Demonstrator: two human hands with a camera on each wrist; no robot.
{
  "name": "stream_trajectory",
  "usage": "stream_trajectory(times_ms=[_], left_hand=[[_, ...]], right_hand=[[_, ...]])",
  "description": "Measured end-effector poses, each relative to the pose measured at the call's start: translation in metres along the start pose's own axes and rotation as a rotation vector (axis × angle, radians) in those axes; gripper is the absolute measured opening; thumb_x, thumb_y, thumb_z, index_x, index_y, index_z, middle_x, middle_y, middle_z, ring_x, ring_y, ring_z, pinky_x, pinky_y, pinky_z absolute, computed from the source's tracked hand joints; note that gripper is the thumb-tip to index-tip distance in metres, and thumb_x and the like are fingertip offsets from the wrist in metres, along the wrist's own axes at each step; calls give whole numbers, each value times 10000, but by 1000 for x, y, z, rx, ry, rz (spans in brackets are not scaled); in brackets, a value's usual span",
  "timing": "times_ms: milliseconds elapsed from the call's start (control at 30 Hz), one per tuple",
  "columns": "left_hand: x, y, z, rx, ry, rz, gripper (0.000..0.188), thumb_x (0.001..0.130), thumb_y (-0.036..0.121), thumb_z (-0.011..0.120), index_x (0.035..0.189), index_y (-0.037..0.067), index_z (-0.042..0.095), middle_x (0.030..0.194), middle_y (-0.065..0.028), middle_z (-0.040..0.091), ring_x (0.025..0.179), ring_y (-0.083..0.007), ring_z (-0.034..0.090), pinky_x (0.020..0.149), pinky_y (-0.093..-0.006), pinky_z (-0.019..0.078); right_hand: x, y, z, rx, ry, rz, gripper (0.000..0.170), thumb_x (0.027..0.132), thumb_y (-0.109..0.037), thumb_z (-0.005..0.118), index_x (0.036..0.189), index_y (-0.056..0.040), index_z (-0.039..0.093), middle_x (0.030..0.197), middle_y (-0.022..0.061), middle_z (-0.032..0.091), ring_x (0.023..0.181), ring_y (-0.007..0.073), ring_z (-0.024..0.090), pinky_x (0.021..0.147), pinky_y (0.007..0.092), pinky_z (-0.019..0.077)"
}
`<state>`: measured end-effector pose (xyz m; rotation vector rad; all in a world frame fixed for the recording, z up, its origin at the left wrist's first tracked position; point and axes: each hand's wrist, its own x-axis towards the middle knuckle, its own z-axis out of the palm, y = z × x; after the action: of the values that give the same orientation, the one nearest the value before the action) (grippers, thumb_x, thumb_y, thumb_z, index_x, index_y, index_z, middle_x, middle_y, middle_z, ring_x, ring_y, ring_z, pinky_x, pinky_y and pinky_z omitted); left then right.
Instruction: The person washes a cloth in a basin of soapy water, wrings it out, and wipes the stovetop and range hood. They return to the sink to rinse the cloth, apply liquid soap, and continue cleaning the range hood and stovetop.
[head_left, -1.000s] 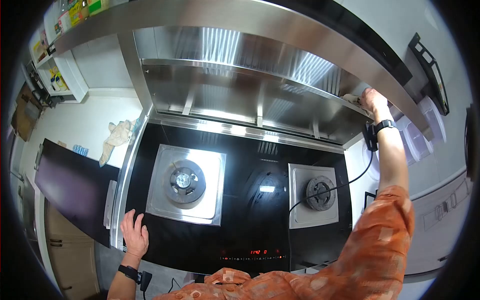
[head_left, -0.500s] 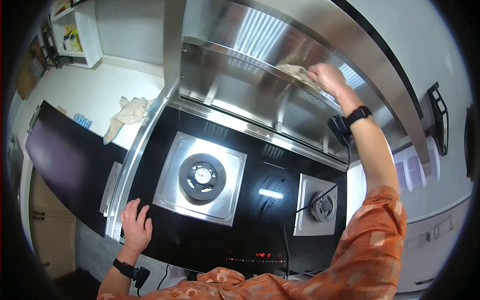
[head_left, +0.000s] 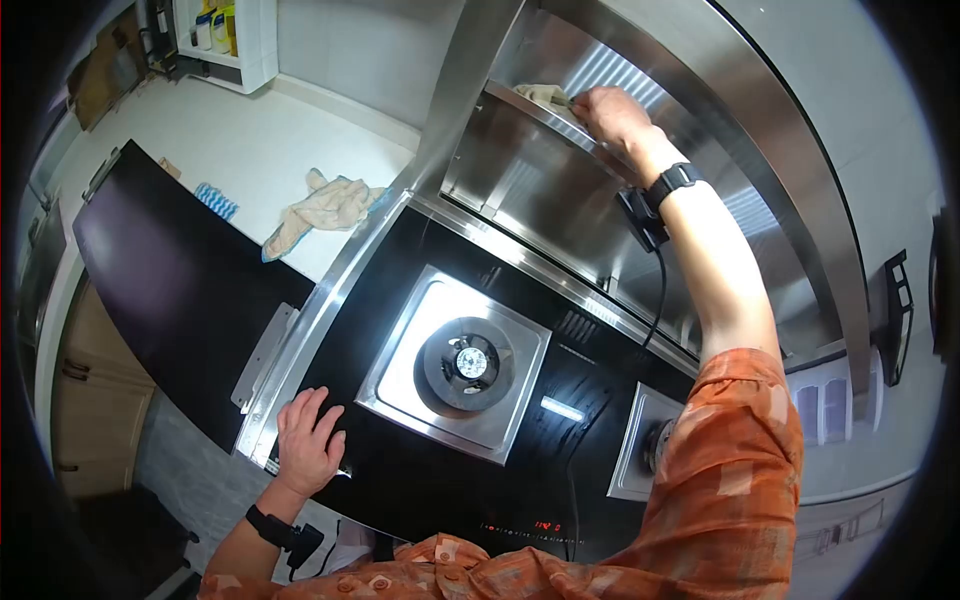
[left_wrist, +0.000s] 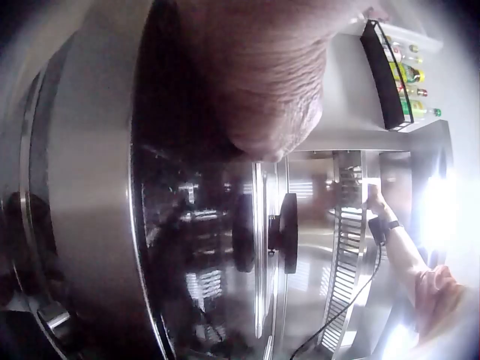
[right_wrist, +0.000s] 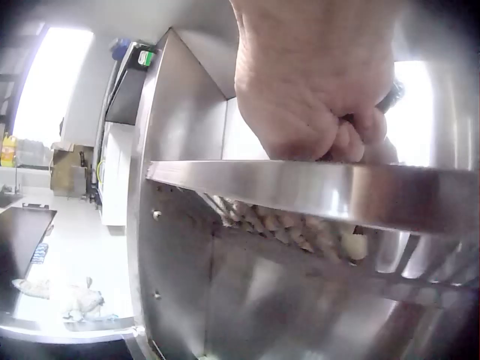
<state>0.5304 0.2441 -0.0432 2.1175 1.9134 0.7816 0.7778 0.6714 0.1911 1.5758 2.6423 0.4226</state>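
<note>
In the head view my right hand grips a beige cloth against the inside of the steel range hood, just above a metal ledge. The right wrist view shows the right hand with curled fingers behind the ledge; the cloth is mostly hidden there. My left hand rests, fingers spread, on the front left corner of the black cooktop. In the left wrist view the left hand shows only in part, its fingers out of sight.
A steel burner plate with a round burner lies below the hood, and a second one is at the right. Another cloth and a blue striped cloth lie on the white counter. A black panel stands out at the left.
My right hand has moved left along the hood's inside with the cloth. The head view has turned, so the stove appears tilted. My left hand stays on the cooktop corner.
</note>
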Motion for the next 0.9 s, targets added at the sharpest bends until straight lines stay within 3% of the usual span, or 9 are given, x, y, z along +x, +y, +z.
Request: stream_trajectory(times_ms=[200, 300, 400, 500, 633, 667, 767, 900], left_hand=[[6, 2, 3, 25, 4, 2, 336, 673, 97, 590, 1003, 36, 567, 1203, -161, 451, 1126, -342, 395, 933, -457, 288], [4, 2, 6, 50, -9, 5, 341, 681, 85, 571, 1018, 38, 553, 1214, -163, 442, 1136, -345, 383, 942, -456, 281], [3, 2, 9, 72, -29, 7, 354, 687, 73, 553, 1039, 35, 533, 1240, -168, 427, 1152, -356, 369, 956, -458, 264], [1, 3, 12, 105, -56, -3, 367, 692, 61, 538, 1057, 27, 515, 1252, -173, 412, 1165, -364, 358, 968, -456, 252], [3, 8, 14, 150, -72, 1, 375, 710, 48, 505, 1083, 11, 488, 1261, -179, 398, 1169, -369, 351, 970, -456, 251], [4, 9, 14, 160, -79, -3, 381, 712, 44, 499, 1092, 11, 483, 1265, -179, 393, 1171, -368, 348, 972, -455, 249], [3, 10, 16, 192, -86, 2, 394, 722, 49, 483, 1114, 12, 471, 1274, -177, 382, 1176, -367, 341, 976, -454, 242], [3, 11, 17, 260, -108, -15, 406, 748, 85, 457, 1147, 12, 453, 1283, -173, 374, 1184, -364, 330, 983, -453, 231]], right_hand=[[-74, 92, 1, -89, -11, -3, 205, 816, -254, 519, 873, -92, 630, 913, 128, 614, 907, 300, 569, 746, 413, 454], [-138, 146, 2, -126, -66, 33, 196, 812, -260, 524, 820, -82, 607, 837, 136, 609, 829, 338, 566, 703, 444, 438], [-206, 196, -1, -179, -201, 273, 217, 812, -288, 506, 875, -112, 617, 863, 133, 611, 869, 320, 571, 744, 427, 446], [-274, 261, 6, -293, -217, 356, 218, 810, -283, 506, 895, -120, 622, 874, 122, 618, 887, 309, 575, 775, 422, 448], [-343, 321, 3, -447, -411, 548, 214, 818, -250, 493, 907, -117, 635, 915, 118, 623, 874, 304, 587, 764, 398, 466], [-355, 334, 4, -527, -493, 590, 216, 820, -223, 486, 925, -114, 640, 943, 118, 624, 898, 292, 592, 778, 389, 471], [-378, 357, 23, -674, -483, 749, 221, 818, -154, 468, 927, -69, 640, 950, 134, 627, 930, 278, 596, 792, 372, 479], [-375, 349, 24, -709, -498, 770, 229, 816, -107, 459, 919, -66, 659, 976, 109, 634, 927, 260, 608, 772, 343, 491]])
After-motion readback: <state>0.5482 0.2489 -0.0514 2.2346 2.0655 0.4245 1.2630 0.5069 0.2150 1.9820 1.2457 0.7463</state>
